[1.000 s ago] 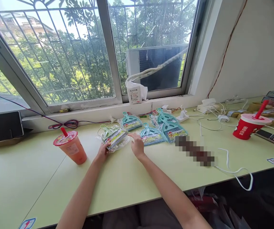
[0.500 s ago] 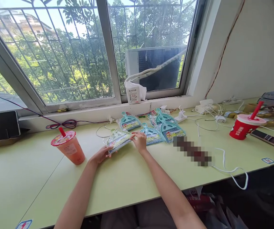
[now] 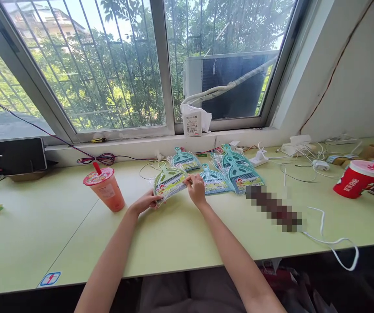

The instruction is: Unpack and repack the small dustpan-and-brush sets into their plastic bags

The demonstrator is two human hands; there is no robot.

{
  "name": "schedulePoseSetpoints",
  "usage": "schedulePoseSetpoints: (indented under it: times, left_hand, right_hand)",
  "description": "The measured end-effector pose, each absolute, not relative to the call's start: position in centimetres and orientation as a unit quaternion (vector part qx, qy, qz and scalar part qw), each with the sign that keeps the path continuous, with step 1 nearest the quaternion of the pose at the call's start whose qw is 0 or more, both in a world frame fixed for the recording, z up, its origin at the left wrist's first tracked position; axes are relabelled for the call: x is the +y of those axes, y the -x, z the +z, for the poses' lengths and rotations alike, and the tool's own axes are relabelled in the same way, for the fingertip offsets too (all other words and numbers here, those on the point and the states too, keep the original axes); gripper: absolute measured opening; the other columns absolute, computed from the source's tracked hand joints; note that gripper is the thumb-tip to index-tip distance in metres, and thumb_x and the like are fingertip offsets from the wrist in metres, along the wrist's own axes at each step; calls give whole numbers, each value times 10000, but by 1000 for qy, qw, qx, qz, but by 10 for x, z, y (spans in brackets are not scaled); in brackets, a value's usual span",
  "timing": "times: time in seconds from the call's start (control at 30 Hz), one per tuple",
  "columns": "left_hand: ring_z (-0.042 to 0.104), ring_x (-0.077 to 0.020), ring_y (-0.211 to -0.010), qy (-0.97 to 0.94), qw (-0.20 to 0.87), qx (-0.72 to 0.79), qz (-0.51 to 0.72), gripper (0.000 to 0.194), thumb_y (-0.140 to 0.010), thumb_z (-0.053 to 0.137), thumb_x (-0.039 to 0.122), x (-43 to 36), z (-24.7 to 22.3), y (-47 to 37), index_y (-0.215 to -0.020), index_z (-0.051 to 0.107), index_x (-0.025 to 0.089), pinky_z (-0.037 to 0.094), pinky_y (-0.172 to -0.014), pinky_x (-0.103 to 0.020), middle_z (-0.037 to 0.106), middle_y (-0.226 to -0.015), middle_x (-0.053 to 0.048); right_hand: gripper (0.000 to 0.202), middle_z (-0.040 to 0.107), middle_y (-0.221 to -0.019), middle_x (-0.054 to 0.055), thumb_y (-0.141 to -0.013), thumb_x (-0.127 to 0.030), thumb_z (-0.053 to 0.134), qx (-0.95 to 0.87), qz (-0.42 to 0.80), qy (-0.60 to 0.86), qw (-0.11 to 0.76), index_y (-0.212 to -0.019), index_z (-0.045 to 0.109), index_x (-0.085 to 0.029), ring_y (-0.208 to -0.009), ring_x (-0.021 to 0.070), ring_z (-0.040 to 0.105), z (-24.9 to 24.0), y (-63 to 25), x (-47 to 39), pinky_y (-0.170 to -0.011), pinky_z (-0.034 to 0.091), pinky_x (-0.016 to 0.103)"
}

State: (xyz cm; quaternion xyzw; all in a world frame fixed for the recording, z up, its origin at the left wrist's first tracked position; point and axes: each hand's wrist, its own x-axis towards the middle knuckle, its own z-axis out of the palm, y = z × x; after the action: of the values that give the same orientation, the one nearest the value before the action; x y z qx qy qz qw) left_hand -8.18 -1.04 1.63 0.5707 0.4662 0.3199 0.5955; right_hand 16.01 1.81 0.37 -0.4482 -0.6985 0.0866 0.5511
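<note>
A green dustpan-and-brush set in clear plastic wrap point(image 3: 169, 181) is held between both hands, tilted up above the table. My left hand point(image 3: 146, 201) grips its lower left corner, thumb on the front. The fingers of my right hand point(image 3: 195, 188) pinch its right edge. Behind and to the right lie several similar teal packs: one near the sill point(image 3: 185, 161), one just past my right hand point(image 3: 215, 182), and an overlapping pile point(image 3: 239, 171) farther right.
An orange drink cup point(image 3: 108, 193) stands left of my hands. At right are a blurred-out dark object point(image 3: 273, 208), a white cord point(image 3: 337, 241) and a red cup point(image 3: 353, 180). A tablet point(image 3: 19, 155), cable coil point(image 3: 105, 158) and small box point(image 3: 192, 124) are near the window.
The green pack has been tilted up so its printed front faces the camera more. The view has turned left, and a green item now shows at the left edge.
</note>
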Motion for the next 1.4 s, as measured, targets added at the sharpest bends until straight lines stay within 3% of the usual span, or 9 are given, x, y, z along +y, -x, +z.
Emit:
schedulePoseSetpoints:
  times: [0.2,0.37,0.5,0.7,0.83,0.97,1.07,1.23,1.4]
  left_hand:
    - [548,-82,-486,-649,549,428,306,433,-744,710,387,-12,22,90,-1011,466,149,286,-413,-200,684,-813,-70]
    - [542,-80,-506,-645,557,427,301,469,-733,718,367,-13,19,89,-1057,454,153,314,-438,-208,686,-847,-78]
    - [548,-86,-511,-636,559,446,290,501,-714,724,364,-12,15,95,-1085,458,157,354,-452,-211,693,-862,-79]
    - [627,-143,-616,-623,554,453,315,570,-749,677,488,-10,15,88,-1158,482,142,444,-508,-230,691,-874,-95]
    - [664,-175,-669,-598,502,427,456,930,-781,569,620,-7,11,60,-1481,116,207,475,-510,-241,682,-954,-101]
    - [662,-172,-711,-602,408,476,495,1334,-617,819,399,-9,6,40,-1482,-189,285,516,-530,-239,674,-1033,-91]
    - [643,-145,-608,-556,376,512,536,1189,-701,755,412,-9,5,36,-1509,-99,236,519,-482,-248,673,-1026,-104]
    - [635,-127,-507,-477,441,513,561,561,-779,653,435,-5,2,42,-1215,515,110,527,-470,-246,684,-884,-85]
    - [658,-150,-511,-489,441,515,548,452,-725,695,437,-1,1,47,-1003,525,123,496,-432,-223,672,-847,-67]
  right_hand:
    - [164,625,-1161,82,-890,-255,531,-667,83,448,590,-808,671,-224,-1069,243,547,8,-155,12,-955,418,420]
    - [287,458,-1395,78,-868,-290,517,-639,218,406,616,-1103,680,-259,-1171,235,524,12,-156,11,-871,489,339]
    - [477,600,-1233,72,-788,-323,576,-572,408,426,570,-1262,573,-270,-1028,221,598,3,-156,20,-787,519,324]
    - [350,670,-879,36,-670,-310,634,-448,594,395,539,-995,639,-182,-714,142,604,-10,-154,36,-598,520,248]
    - [315,641,-865,24,-662,-294,621,-366,574,432,592,-963,614,-200,-703,133,585,-9,-158,39,-574,513,233]
    - [316,635,-906,35,-680,-278,602,-354,572,429,603,-989,607,-208,-747,142,593,-6,-159,36,-576,507,226]
    - [361,629,-949,39,-677,-260,607,-354,579,420,602,-1035,586,-218,-774,146,596,-4,-155,33,-565,503,222]
    - [353,598,-892,7,-645,-279,606,-368,590,416,586,-991,549,-240,-767,148,583,-3,-152,32,-581,506,240]
    - [330,608,-859,-8,-631,-265,588,-375,597,409,579,-954,528,-245,-735,143,581,-5,-153,34,-590,498,243]
